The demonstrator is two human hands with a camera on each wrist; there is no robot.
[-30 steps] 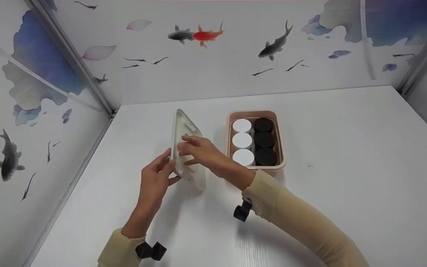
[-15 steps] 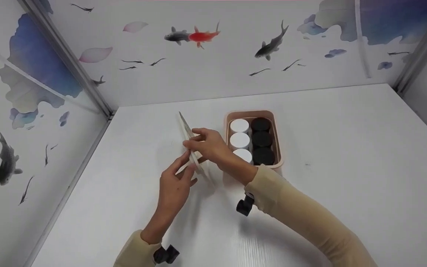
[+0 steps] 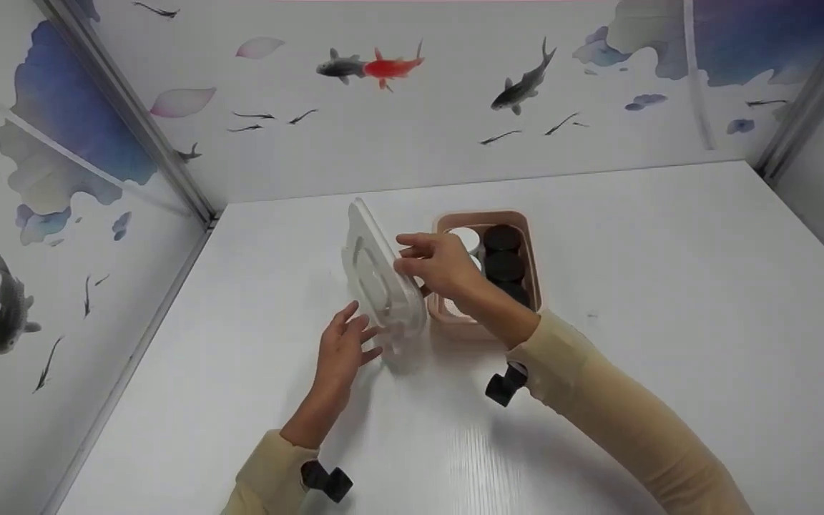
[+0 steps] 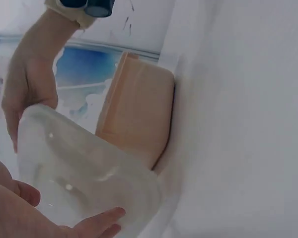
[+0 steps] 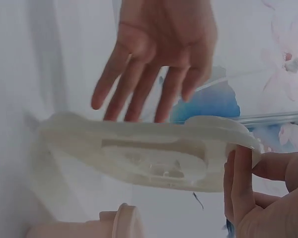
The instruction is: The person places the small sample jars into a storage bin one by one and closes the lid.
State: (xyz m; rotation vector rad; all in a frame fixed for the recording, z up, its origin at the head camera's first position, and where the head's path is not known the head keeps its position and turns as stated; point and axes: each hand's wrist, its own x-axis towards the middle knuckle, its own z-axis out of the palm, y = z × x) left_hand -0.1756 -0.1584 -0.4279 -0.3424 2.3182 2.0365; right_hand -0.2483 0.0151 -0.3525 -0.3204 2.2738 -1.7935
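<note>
A translucent white plastic lid (image 3: 373, 275) stands steeply tilted on edge, left of a peach-coloured box (image 3: 463, 330). My right hand (image 3: 448, 268) pinches the lid's right edge between thumb and fingers, as the right wrist view shows at the lid's rim (image 5: 208, 130). Left of the lid, my left hand (image 3: 340, 350) has its fingers spread and extended; in the left wrist view its fingertips (image 4: 111, 214) overlap the lid's face. Inside the box are rows of round-topped containers, white tops (image 3: 465, 238) at left and black tops (image 3: 503, 266) at right, partly hidden by my right hand.
The white table (image 3: 669, 322) spreads around the box. Walls printed with fish and lotus leaves close off the back (image 3: 426, 143) and the left side (image 3: 76, 236). Both wrists carry small black cameras (image 3: 506, 383).
The lid has turned so its outer face shows, and has moved right toward the box with my right hand. My left hand has let go of its edge and spread its fingers.
</note>
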